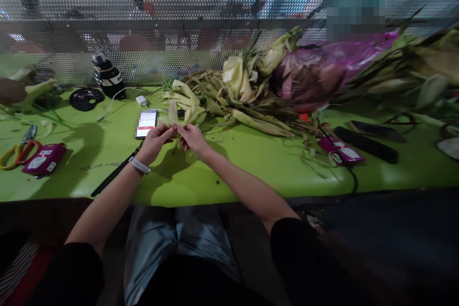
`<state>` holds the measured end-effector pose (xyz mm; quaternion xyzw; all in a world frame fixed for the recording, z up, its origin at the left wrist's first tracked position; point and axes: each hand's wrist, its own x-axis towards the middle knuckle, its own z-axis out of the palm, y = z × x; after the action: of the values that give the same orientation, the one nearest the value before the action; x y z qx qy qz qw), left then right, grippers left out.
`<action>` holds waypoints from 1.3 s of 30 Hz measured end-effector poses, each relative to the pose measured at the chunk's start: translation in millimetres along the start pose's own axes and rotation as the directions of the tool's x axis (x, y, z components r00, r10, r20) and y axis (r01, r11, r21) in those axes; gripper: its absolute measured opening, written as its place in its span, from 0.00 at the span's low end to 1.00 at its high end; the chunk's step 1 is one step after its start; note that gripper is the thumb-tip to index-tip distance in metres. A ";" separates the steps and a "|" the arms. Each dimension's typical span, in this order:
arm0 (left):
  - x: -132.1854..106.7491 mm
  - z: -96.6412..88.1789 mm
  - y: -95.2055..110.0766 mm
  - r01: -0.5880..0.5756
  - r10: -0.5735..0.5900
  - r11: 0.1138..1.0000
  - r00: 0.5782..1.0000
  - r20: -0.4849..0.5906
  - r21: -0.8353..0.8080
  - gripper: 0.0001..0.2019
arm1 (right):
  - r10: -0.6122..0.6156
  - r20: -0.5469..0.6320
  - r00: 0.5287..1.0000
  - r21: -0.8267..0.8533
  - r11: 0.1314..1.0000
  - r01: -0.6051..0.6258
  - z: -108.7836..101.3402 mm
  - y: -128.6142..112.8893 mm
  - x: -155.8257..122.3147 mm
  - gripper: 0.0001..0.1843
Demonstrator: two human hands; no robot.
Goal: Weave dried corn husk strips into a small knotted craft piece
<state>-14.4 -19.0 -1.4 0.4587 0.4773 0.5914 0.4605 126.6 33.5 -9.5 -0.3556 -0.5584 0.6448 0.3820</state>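
Observation:
My left hand [157, 141] and my right hand [192, 139] meet over the green table, fingertips pinched close together. Between them is a pale strip of corn husk [173, 112] that stands up above the fingers, with more of it hanging below. Both hands are closed on this husk; the exact grip of the fingertips is too small to make out. Just behind my left hand lies a lit phone [146, 123]. Beyond my hands spreads a heap of dry and pale corn husks [215, 91].
Scissors [21, 149] and a magenta device [45, 159] lie at left. A black bottle [107, 76] stands behind, near a white charger [141, 100]. At right are a pink plastic bag [308, 74], another magenta device [340, 150] and a black bar [366, 144]. A perforated screen [161, 9] rises behind.

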 end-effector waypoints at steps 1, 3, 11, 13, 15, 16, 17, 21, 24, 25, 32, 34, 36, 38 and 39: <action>-0.3 -0.1 0.7 0.006 -0.006 1.000 1.000 0.000 -0.024 0.15 | 0.011 0.014 1.000 0.048 0.999 -0.012 0.6 0.5 -0.1 0.26; -0.6 -0.9 2.3 0.023 -0.023 0.997 1.000 0.002 -0.068 0.16 | 0.009 0.033 0.999 0.170 0.985 -0.014 2.1 1.2 -1.1 0.27; 2.8 -8.1 1.5 0.063 -0.061 0.990 0.998 0.015 -0.129 0.15 | -0.105 -0.105 0.989 0.471 0.871 0.143 5.9 1.2 -1.4 0.18; 4.9 -10.9 -0.3 0.095 -0.095 0.987 0.995 0.009 -0.130 0.15 | -0.174 -0.142 0.974 0.433 0.874 0.220 4.7 2.2 -0.5 0.16; 6.7 -13.5 -1.2 0.131 -0.134 0.984 0.991 -0.026 -0.118 0.15 | -0.269 -0.175 0.947 0.310 0.898 0.313 2.6 2.9 -1.3 0.15; 7.4 -14.5 -1.2 0.144 -0.149 0.984 0.988 -0.046 -0.103 0.15 | -0.330 -0.185 0.926 0.205 0.908 0.365 1.3 2.9 -2.5 0.14; 7.8 -15.2 -0.8 0.154 -0.159 0.985 0.985 -0.065 -0.082 0.16 | -0.403 -0.185 0.896 0.079 0.903 0.422 -0.2 2.5 -4.1 0.14; 7.1 -15.5 1.5 0.135 -0.131 0.988 0.990 -0.057 0.073 0.17 | -0.710 -0.078 0.700 -0.400 0.665 0.630 -7.7 -1.1 -9.4 0.14; 5.8 -14.8 0.4 0.068 -0.092 0.968 0.992 0.092 0.240 0.16 | -0.819 0.096 0.566 -0.608 0.403 0.684 -13.6 -4.4 -8.1 0.14; 5.7 -14.7 -0.7 0.030 -0.079 0.956 0.984 0.157 0.291 0.15 | -0.823 0.178 0.540 -0.643 0.318 0.697 -15.3 -5.4 -6.7 0.14; 5.7 -15.0 -9.9 -0.188 0.007 0.870 0.929 0.369 0.456 0.08 | -0.694 0.514 0.504 -0.642 0.078 0.763 -20.7 -8.0 1.1 0.17; 5.0 -14.6 -9.7 -0.183 -0.011 0.854 0.929 0.369 0.487 0.07 | -0.665 0.514 0.542 -0.660 0.097 0.745 -21.6 -7.8 1.3 0.19; 4.2 -13.8 -8.3 -0.200 -0.010 0.832 0.928 0.373 0.518 0.05 | -0.658 0.506 0.558 -0.671 0.107 0.734 -22.4 -8.2 1.4 0.20; 3.6 -12.8 -6.4 -0.234 0.009 0.813 0.920 0.391 0.533 0.03 | -0.665 0.495 0.559 -0.676 0.109 0.729 -23.3 -9.1 1.8 0.21; 3.3 -12.1 -5.5 -0.250 0.020 0.810 0.916 0.402 0.530 0.03 | -0.673 0.489 0.556 -0.678 0.108 0.727 -23.6 -9.5 2.3 0.20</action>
<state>-26.3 -16.8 -8.0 0.7135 0.4999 0.3535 0.3406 147.4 47.0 -3.1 -0.1642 -0.8992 0.0454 0.4029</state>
